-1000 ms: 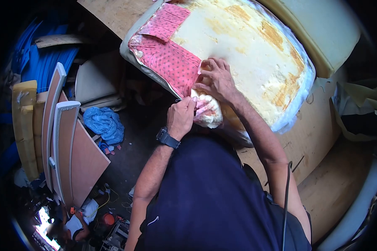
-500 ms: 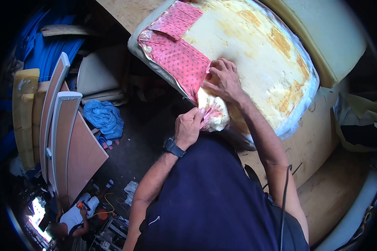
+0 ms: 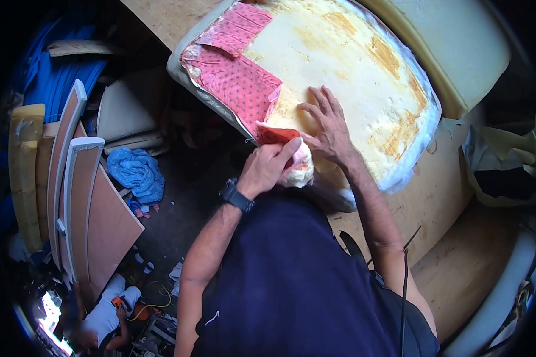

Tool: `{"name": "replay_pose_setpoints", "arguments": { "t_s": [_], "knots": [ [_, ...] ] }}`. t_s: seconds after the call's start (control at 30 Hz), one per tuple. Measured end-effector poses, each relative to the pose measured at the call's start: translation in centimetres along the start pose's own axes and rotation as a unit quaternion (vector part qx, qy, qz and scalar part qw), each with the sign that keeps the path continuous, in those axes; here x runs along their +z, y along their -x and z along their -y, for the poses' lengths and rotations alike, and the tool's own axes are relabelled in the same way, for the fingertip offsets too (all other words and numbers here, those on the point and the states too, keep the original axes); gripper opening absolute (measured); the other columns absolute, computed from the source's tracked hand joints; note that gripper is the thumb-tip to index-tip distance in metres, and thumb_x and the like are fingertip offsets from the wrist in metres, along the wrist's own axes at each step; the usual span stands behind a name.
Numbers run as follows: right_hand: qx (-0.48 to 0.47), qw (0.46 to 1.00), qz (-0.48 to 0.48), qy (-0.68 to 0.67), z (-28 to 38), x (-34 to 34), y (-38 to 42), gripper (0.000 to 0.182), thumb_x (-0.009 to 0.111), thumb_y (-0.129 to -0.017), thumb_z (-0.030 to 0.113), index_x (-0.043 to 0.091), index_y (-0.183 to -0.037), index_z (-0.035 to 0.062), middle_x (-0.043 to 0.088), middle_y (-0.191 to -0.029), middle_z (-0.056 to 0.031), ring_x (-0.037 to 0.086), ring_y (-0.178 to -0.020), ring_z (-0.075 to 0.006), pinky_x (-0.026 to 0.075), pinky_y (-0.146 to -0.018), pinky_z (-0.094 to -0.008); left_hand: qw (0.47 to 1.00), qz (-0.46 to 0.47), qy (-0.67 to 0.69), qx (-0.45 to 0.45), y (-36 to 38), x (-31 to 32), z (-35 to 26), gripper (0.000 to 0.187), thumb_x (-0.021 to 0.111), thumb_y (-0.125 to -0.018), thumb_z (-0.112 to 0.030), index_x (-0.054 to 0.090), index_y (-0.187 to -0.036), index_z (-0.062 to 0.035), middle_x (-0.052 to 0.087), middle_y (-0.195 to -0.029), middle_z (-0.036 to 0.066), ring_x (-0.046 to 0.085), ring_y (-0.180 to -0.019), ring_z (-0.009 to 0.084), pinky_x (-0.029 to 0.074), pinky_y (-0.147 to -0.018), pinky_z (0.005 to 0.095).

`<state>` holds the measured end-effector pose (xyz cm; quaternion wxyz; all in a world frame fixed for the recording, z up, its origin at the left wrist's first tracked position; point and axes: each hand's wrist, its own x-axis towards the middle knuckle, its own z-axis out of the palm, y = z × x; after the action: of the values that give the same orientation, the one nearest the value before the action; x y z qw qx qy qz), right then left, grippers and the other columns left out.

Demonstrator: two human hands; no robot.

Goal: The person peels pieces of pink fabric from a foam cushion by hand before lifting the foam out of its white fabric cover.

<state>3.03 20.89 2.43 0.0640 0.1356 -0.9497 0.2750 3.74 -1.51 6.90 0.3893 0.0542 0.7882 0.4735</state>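
A cream foam cushion [image 3: 339, 83] with yellow-brown patches lies on the wooden table in front of me. Pink patterned fabric [image 3: 238, 86] covers its left side, in two pieces. At the cushion's near left corner, my left hand [image 3: 267, 166] is closed on a flap of the pink fabric, which has foam stuck to its underside. My right hand [image 3: 329, 128] rests on the foam surface just right of that flap, fingers spread and holding nothing. A dark watch is on my left wrist.
Another pale cushion [image 3: 452, 47] lies behind at the right. Curved wooden panels [image 3: 92, 208] and a blue plastic bag [image 3: 136, 174] are on the left. A person [image 3: 104, 315] is low at the left. The plywood table [image 3: 423, 208] extends right.
My left hand has turned the fabric flap over, so more of its red-pink face shows. My right hand has let go of the fabric edge and spread its fingers on the foam.
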Motion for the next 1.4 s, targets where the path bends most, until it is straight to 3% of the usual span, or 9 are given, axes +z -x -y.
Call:
{"name": "replay_pose_setpoints", "arguments": {
  "t_s": [0.13, 0.23, 0.5, 0.57, 0.8, 0.93, 1.0, 1.2, 1.4],
  "knots": [
    [0.024, 0.999, 0.004, 0.034, 0.2, 0.2, 0.2, 0.073, 0.072, -0.083, 0.058, 0.056, -0.140, 0.0151, 0.035, -0.161, -0.0187, 0.025, -0.153, -0.0427, 0.023, -0.125, -0.0542, 0.995, -0.023, -0.099, 0.005, -2.1, -0.2, -1.1, 0.069, 0.049, -0.098, -0.069, 0.076, -0.101, -0.0062, 0.073, -0.085, 0.020, 0.072, -0.085, 0.0367, 0.056, -0.079, 0.0450],
    [0.005, 0.998, 0.016, 0.061, 0.4, 0.1, 0.3, 0.074, 0.067, -0.089, 0.061, 0.054, -0.143, 0.0127, 0.035, -0.161, -0.0192, 0.024, -0.153, -0.0421, 0.021, -0.125, -0.0542, 0.997, -0.001, -0.036, 0.062, -3.7, 0.9, 4.5, 0.046, 0.051, -0.103, -0.046, 0.068, -0.118, -0.0056, 0.072, -0.110, 0.022, 0.071, -0.099, 0.0343, 0.055, -0.085, 0.0435],
    [0.111, 0.994, -0.017, -0.005, 1.4, 1.4, -1.8, 0.065, 0.059, -0.098, 0.058, 0.056, -0.143, 0.0118, 0.039, -0.158, -0.0202, 0.027, -0.152, -0.0396, 0.020, -0.125, -0.0558, 0.986, -0.052, 0.149, 0.047, -0.3, 3.1, 4.6, 0.036, 0.047, -0.106, -0.032, 0.066, -0.120, -0.0057, 0.069, -0.113, 0.020, 0.065, -0.108, 0.0344, 0.050, -0.096, 0.0405],
    [0.040, 0.995, -0.054, 0.072, 2.5, 1.4, -2.9, 0.067, 0.061, -0.097, 0.057, 0.051, -0.147, 0.0137, 0.036, -0.160, -0.0173, 0.026, -0.153, -0.0380, 0.020, -0.125, -0.0552, 0.993, -0.027, -0.025, 0.111, -0.7, 3.1, 6.0, 0.032, 0.046, -0.107, -0.029, 0.065, -0.117, -0.0051, 0.069, -0.109, 0.020, 0.064, -0.107, 0.0342, 0.050, -0.093, 0.0423],
    [-0.010, 0.992, -0.029, 0.122, 2.2, 6.6, -4.6, 0.078, 0.054, -0.098, 0.062, 0.041, -0.156, 0.0115, 0.030, -0.165, -0.0201, 0.022, -0.155, -0.0387, 0.013, -0.126, -0.0571, 0.991, -0.055, -0.006, 0.120, -0.2, 3.7, 6.1, 0.028, 0.046, -0.106, -0.025, 0.062, -0.121, -0.0078, 0.070, -0.106, 0.018, 0.066, -0.104, 0.0360, 0.051, -0.089, 0.0460],
    [0.006, 0.993, -0.010, 0.118, 2.4, 6.8, -4.5, 0.080, 0.050, -0.099, 0.063, 0.036, -0.159, 0.0119, 0.026, -0.167, -0.0195, 0.019, -0.156, -0.0375, 0.010, -0.127, -0.0568, 0.952, -0.086, -0.230, 0.185, 0.2, 4.3, 6.8, 0.039, 0.044, -0.109, -0.027, 0.063, -0.126, 0.0028, 0.065, -0.131, 0.018, 0.060, -0.124, 0.0304, 0.043, -0.109, 0.0424],
    [0.002, 0.993, -0.017, 0.116, 2.2, 7.2, -4.4, 0.079, 0.048, -0.100, 0.063, 0.039, -0.158, 0.0106, 0.028, -0.166, -0.0203, 0.020, -0.156, -0.0381, 0.010, -0.127, -0.0576, 0.987, -0.081, -0.034, 0.131, 0.4, 4.2, 6.2, 0.039, 0.047, -0.108, -0.026, 0.062, -0.128, 0.0037, 0.064, -0.131, 0.019, 0.060, -0.124, 0.0315, 0.043, -0.108, 0.0419],
    [-0.002, 0.993, -0.021, 0.119, 1.3, 7.8, -4.3, 0.077, 0.050, -0.100, 0.062, 0.036, -0.160, 0.0145, 0.024, -0.169, -0.0170, 0.018, -0.157, -0.0356, 0.008, -0.127, -0.0561, 0.987, -0.090, 0.090, 0.099, 3.3, 2.1, 5.3, 0.043, 0.049, -0.106, -0.033, 0.067, -0.120, 0.0043, 0.071, -0.116, 0.023, 0.067, -0.112, 0.0370, 0.051, -0.097, 0.0432],
    [-0.014, 0.994, -0.040, 0.104, 1.2, 7.6, -4.1, 0.075, 0.051, -0.099, 0.062, 0.041, -0.157, 0.0154, 0.029, -0.167, -0.0165, 0.021, -0.156, -0.0356, 0.010, -0.127, -0.0564, 0.979, -0.026, 0.201, 0.033, 4.1, 0.3, 7.3, 0.048, 0.051, -0.107, -0.031, 0.057, -0.136, 0.0056, 0.068, -0.132, 0.017, 0.062, -0.126, 0.0240, 0.045, -0.107, 0.0376]
  ]
}}
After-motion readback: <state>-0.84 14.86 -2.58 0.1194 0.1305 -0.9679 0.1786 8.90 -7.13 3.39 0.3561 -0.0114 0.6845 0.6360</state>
